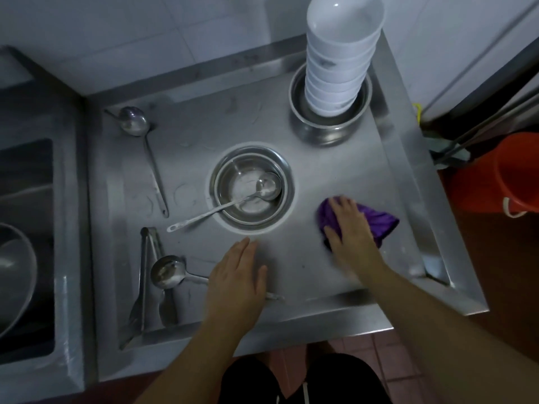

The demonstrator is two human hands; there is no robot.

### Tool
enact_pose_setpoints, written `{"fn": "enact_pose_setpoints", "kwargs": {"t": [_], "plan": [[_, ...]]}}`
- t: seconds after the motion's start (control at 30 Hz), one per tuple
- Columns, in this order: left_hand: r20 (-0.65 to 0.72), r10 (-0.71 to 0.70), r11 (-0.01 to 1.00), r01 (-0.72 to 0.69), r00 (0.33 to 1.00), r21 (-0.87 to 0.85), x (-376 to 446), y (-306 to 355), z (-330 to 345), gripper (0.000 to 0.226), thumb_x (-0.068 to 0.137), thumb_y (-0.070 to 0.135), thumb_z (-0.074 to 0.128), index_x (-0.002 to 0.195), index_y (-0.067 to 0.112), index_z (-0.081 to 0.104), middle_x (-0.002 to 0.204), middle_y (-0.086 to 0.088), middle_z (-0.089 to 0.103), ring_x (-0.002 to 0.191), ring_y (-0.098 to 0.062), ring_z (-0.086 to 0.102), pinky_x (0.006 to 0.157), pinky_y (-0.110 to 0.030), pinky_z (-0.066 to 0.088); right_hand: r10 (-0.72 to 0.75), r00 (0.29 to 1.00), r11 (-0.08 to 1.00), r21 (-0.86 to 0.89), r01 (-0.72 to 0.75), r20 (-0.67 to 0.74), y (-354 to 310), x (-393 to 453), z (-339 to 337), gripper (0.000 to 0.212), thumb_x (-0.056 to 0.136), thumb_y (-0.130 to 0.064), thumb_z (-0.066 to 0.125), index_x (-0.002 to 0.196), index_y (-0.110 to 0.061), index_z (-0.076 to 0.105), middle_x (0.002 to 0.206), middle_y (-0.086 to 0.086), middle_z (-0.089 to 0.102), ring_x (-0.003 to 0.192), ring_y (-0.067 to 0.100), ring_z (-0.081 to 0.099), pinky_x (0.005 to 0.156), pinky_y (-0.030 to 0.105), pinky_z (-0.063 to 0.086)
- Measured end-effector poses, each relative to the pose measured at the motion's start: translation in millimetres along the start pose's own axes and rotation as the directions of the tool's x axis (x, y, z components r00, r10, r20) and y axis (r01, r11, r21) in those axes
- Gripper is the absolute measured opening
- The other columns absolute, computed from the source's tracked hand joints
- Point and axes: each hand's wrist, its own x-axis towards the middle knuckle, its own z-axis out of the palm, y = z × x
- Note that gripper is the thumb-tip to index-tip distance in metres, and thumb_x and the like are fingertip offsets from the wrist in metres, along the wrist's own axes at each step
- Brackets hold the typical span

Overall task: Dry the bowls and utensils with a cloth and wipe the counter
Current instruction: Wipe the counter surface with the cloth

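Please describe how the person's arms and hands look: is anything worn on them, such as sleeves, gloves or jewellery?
Both forearms are bare, with no sleeves in view. The left hand and the right hand wear no gloves. No ring, watch or bracelet shows. The right hand is slightly blurred, so small details there are unclear.

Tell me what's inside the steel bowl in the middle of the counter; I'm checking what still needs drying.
A ladle lies in the steel bowl, its cup on the bottom and its handle out over the near-left rim. The patch of bowl beneath the cup is hidden.
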Motion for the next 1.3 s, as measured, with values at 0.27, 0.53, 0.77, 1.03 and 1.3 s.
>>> {"fn": "enact_pose_setpoints", "kwargs": {"t": [0.27,0.53,0.77,1.03,1.3], "plan": [[0.008,0.027,0.998,-0.026,1.000,-0.055,24,-25,-1,0.061,0.106,0.043,0.051,0.162,0.025,0.036,0.170,0.006,0.031,0.155,-0.014,0.030,0.125,-0.031,0.023,0.072,0.988,0.991,0.120,-0.056,-0.140,-52,70,19,0.061,0.106,-0.033,0.060,0.160,-0.014,0.039,0.173,0.005,0.024,0.157,0.032,0.022,0.130,0.044,0.018],[-0.010,0.096,0.987,-0.096,0.995,-0.128,68,-65,-31,0.061,0.104,0.048,0.047,0.161,0.031,0.036,0.168,0.012,0.033,0.156,-0.009,0.027,0.125,-0.034,0.024,0.012,0.979,0.998,0.058,0.000,-0.204,-146,199,43,0.062,0.111,-0.031,0.046,0.164,-0.007,0.027,0.172,0.015,0.023,0.158,0.032,0.021,0.130,0.041,0.013],[-0.036,0.139,0.989,-0.140,0.990,-0.042,132,-110,-79,0.060,0.105,0.051,0.043,0.161,0.029,0.036,0.169,0.007,0.034,0.158,-0.012,0.022,0.127,-0.038,0.018,0.124,0.945,0.991,0.084,-0.103,-0.302,-200,289,42,0.063,0.112,-0.029,0.040,0.166,-0.006,0.017,0.175,0.012,0.015,0.161,0.029,0.011,0.131,0.040,0.007],[-0.026,0.114,0.993,-0.114,0.993,-0.006,161,-139,-97,0.066,0.101,0.060,0.027,0.160,0.031,0.031,0.170,0.007,0.032,0.160,-0.012,0.019,0.124,-0.037,0.015,-0.328,0.941,0.936,-0.165,0.311,-0.084,-235,278,79,0.065,0.107,-0.028,0.053,0.161,0.001,0.030,0.168,0.021,0.031,0.155,0.037,0.031,0.128,0.043,0.020],[-0.039,0.040,0.996,-0.037,0.998,0.077,183,-155,-117,0.060,0.106,0.047,0.043,0.160,0.024,0.036,0.171,-0.002,0.029,0.159,-0.023,0.025,0.126,-0.049,0.028,-0.356,0.934,0.915,-0.217,0.342,-0.033,-180,224,76,0.063,0.106,-0.038,0.050,0.162,-0.011,0.035,0.167,0.013,0.037,0.155,0.033,0.033,0.127,0.052,0.024]]}}
